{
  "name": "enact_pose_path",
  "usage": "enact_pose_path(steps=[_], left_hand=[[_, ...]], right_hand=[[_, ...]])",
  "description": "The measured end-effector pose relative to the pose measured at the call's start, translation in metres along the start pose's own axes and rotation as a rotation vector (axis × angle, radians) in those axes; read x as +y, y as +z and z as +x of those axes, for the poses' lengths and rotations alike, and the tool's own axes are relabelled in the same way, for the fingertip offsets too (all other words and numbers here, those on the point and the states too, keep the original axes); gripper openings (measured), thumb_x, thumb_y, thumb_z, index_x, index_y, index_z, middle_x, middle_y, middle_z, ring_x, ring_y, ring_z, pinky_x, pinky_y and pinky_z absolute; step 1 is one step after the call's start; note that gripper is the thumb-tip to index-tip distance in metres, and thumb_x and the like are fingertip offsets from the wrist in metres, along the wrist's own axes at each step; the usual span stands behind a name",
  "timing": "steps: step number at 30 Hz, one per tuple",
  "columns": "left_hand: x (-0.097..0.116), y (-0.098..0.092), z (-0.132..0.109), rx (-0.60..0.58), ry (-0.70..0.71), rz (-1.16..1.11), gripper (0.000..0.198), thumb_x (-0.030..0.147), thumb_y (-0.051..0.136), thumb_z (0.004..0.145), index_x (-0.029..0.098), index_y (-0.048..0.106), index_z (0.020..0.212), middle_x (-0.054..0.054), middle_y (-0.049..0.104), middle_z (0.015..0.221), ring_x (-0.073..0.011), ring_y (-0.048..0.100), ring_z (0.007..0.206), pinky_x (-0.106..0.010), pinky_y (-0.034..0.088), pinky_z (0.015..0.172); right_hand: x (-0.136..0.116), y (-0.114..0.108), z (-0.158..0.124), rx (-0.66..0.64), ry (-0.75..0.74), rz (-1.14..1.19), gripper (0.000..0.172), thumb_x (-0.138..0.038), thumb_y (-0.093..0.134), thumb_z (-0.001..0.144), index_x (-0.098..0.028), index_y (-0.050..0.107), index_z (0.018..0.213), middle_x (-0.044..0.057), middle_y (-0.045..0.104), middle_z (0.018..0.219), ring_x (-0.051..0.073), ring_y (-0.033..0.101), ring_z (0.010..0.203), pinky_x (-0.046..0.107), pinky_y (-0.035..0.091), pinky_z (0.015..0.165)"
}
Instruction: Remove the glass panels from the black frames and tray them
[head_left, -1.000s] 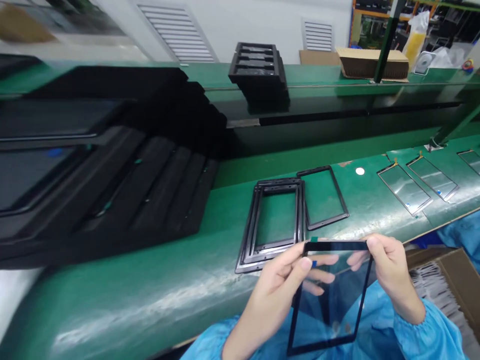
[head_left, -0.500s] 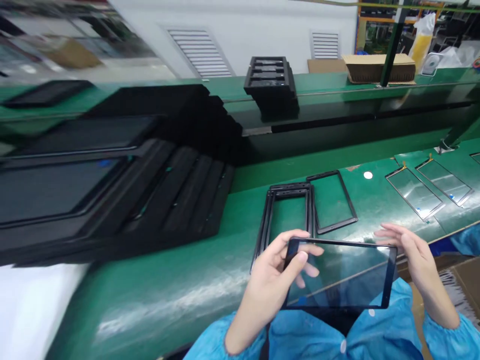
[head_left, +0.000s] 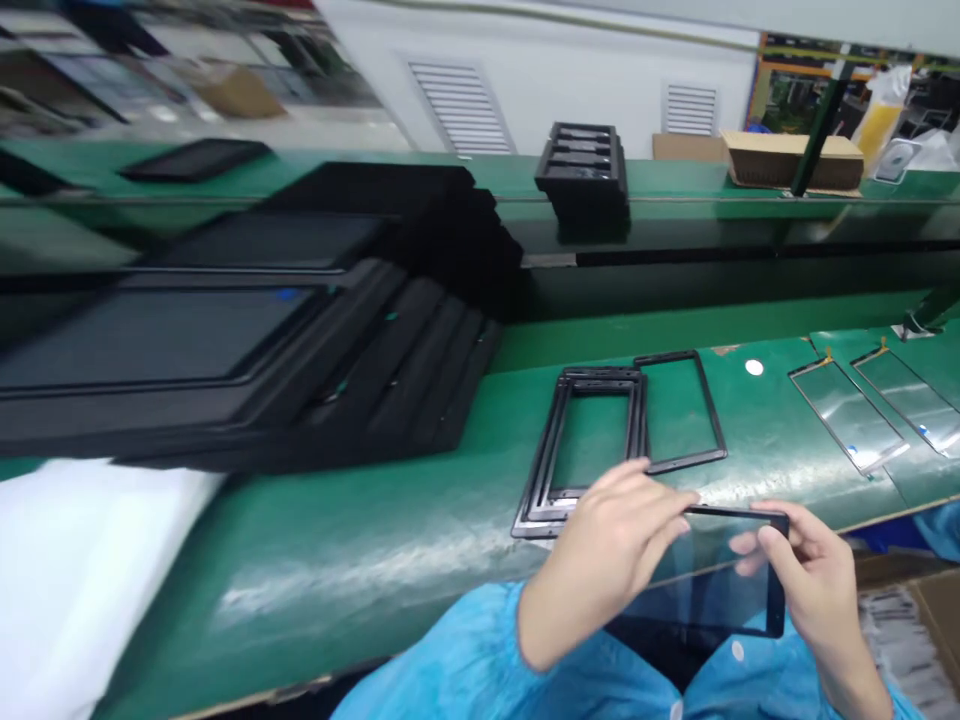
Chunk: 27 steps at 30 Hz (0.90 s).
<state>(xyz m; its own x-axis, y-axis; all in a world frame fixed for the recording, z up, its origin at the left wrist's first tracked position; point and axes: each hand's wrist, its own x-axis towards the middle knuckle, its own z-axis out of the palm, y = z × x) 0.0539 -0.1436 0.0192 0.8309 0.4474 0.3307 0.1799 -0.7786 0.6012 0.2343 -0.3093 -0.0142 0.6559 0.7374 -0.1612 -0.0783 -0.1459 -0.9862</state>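
Observation:
A clear, black-bordered touch screen panel (head_left: 720, 580) is held sideways and tilted above the bench's front edge, over my lap. My right hand (head_left: 817, 570) grips its right end, thumb on the near face and fingers showing through the glass behind. Across the panel's left part lies my left hand (head_left: 615, 550), its fingers and thumb brought together at the top edge, hiding that corner. Just beyond the left hand, several black rectangular frames (head_left: 559, 430) lie stacked on the green bench, with another black frame (head_left: 724, 445) beside them.
Tall stacks of black trays (head_left: 352, 380) holding dark panels fill the left. A white sheet (head_left: 97, 580) lies at front left. Clear panels with flex tails (head_left: 847, 420) rest on the right. Smaller black trays (head_left: 581, 180) and a cardboard box (head_left: 795, 160) stand on the back shelf.
My right hand, open beside the panel before, now grips its right end. My left hand has shifted from the left end to the top edge. The view has swung left.

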Motion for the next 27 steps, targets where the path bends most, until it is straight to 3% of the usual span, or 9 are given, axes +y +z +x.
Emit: enact_pose_path(steps=[3,6,9,11,15,18,21,24,27], left_hand=[[0.003,0.001,0.003,-0.114,-0.066,-0.027,0.029,0.025,0.056,0.107,0.021,0.082,0.116,-0.008,0.083,0.090,-0.0232,0.079,0.083,-0.033,0.062,0.084],[0.003,-0.007,0.001,-0.134,-0.074,-0.036,0.028,0.028,0.060,0.105,0.024,0.082,0.122,-0.010,0.085,0.103,-0.0270,0.081,0.096,-0.038,0.061,0.095],[0.001,-0.023,-0.007,0.185,-0.156,-0.072,0.040,0.032,0.071,0.100,0.030,0.074,0.139,-0.011,0.073,0.144,-0.0336,0.064,0.139,-0.052,0.041,0.125],[-0.001,-0.029,-0.014,0.455,-0.311,-0.258,0.060,0.036,0.074,0.097,0.031,0.060,0.155,-0.013,0.062,0.158,-0.0347,0.052,0.152,-0.056,0.035,0.129],[0.000,-0.022,-0.029,0.566,-0.562,-0.902,0.078,0.053,0.082,0.088,0.020,0.055,0.154,-0.024,0.072,0.143,-0.0389,0.074,0.124,-0.053,0.061,0.103],[0.005,-0.031,-0.049,0.760,-0.650,-0.808,0.051,0.055,0.079,0.091,0.016,0.073,0.123,-0.021,0.082,0.121,-0.0372,0.083,0.098,-0.052,0.068,0.086],[0.004,-0.085,-0.071,0.979,-0.525,-0.143,0.021,0.040,0.079,0.093,0.022,0.081,0.103,-0.011,0.085,0.113,-0.0345,0.082,0.103,-0.054,0.065,0.100],[-0.020,-0.169,-0.083,0.869,-0.299,0.413,0.017,0.032,0.073,0.093,0.028,0.084,0.105,-0.001,0.083,0.126,-0.0316,0.077,0.120,-0.053,0.056,0.116],[-0.064,-0.237,-0.083,0.663,-0.439,0.737,0.035,0.021,0.055,0.099,0.023,0.082,0.121,0.002,0.078,0.138,-0.0269,0.072,0.132,-0.047,0.050,0.121]], right_hand=[[0.000,0.004,-0.005,0.040,0.025,-0.017,0.048,-0.061,0.082,0.087,-0.017,0.080,0.106,0.010,0.084,0.078,0.025,0.079,0.060,0.032,0.067,0.063],[0.008,0.003,0.004,0.058,0.049,0.020,0.053,-0.063,0.086,0.081,-0.018,0.080,0.107,0.009,0.083,0.076,0.024,0.077,0.056,0.030,0.066,0.060],[0.021,0.002,0.026,0.068,0.103,0.167,0.056,-0.061,0.089,0.079,-0.020,0.076,0.115,0.008,0.084,0.080,0.023,0.079,0.059,0.029,0.066,0.059],[0.029,0.007,0.041,0.057,0.129,0.326,0.057,-0.058,0.091,0.079,-0.024,0.071,0.121,0.008,0.086,0.089,0.025,0.082,0.066,0.030,0.067,0.062],[0.036,0.046,0.049,-0.081,0.120,0.534,0.054,-0.055,0.090,0.083,-0.029,0.066,0.124,0.009,0.087,0.102,0.029,0.085,0.081,0.038,0.070,0.070],[0.031,0.080,0.039,-0.192,0.118,0.563,0.051,-0.056,0.082,0.091,-0.029,0.067,0.131,0.014,0.084,0.116,0.030,0.084,0.101,0.040,0.069,0.081],[0.033,0.081,0.037,-0.197,0.079,0.493,0.052,-0.056,0.083,0.091,-0.027,0.071,0.132,0.016,0.082,0.126,0.030,0.080,0.114,0.036,0.068,0.088],[0.046,0.048,0.053,-0.179,0.090,0.379,0.054,-0.059,0.089,0.082,-0.021,0.080,0.119,0.018,0.084,0.116,0.033,0.083,0.104,0.039,0.070,0.085],[0.060,0.007,0.071,-0.138,0.111,0.271,0.056,-0.061,0.092,0.075,-0.018,0.084,0.110,0.018,0.085,0.107,0.036,0.084,0.099,0.044,0.071,0.087]])
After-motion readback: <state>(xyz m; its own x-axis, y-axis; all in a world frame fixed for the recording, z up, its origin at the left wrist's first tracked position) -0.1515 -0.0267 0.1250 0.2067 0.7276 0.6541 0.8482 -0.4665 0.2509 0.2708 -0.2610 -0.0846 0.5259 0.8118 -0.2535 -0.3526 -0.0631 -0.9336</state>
